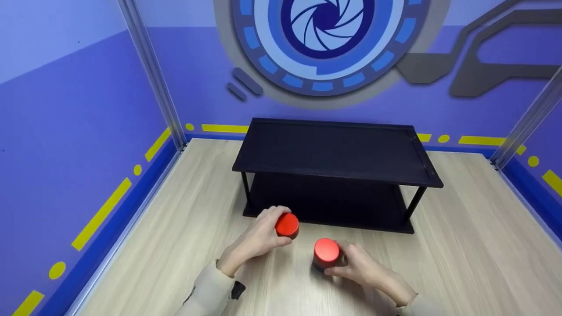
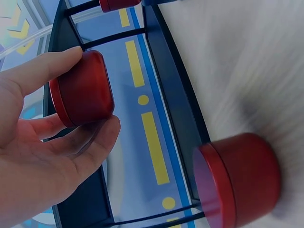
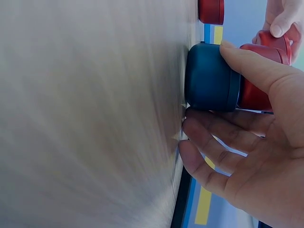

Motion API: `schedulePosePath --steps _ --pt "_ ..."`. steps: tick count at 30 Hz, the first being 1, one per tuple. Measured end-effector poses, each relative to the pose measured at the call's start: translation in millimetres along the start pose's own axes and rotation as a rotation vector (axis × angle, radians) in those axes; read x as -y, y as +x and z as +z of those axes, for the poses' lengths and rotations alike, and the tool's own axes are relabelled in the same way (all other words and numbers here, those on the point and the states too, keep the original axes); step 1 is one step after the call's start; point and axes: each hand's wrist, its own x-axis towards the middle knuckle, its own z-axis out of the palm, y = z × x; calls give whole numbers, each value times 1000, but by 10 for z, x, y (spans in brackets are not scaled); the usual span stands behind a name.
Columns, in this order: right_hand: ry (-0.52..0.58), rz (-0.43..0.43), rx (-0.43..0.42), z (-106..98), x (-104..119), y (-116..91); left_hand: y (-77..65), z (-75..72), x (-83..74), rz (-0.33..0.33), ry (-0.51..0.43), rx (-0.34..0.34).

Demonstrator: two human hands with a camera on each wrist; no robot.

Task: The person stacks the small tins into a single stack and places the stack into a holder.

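My left hand (image 1: 263,235) grips a red round tin (image 2: 85,90) between thumb and fingers, raised over the table. My right hand (image 1: 360,265) has its thumb and fingers around a dark blue tin (image 3: 209,78) that stands on the table. On that blue tin sits another red tin (image 1: 326,250), stacked lid up. A third red tin (image 2: 242,180) stands on the table below the left hand in the left wrist view. The held tin and left hand hide it in the head view.
Behind the hands stands a black two-level shelf (image 1: 333,151) with thin posts and a lower board (image 1: 325,199). The light wooden table (image 1: 474,245) is bounded by blue panels (image 1: 57,145) with yellow marks and metal corner posts (image 1: 151,66).
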Motion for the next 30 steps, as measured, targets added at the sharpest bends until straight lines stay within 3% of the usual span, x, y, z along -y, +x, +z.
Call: schedulePosePath --steps 22,30 --pt "2 -11 5 -4 8 1 117 108 -282 74 -1 36" --pt "-5 -22 -2 -12 17 6 141 157 -366 71 -25 73"
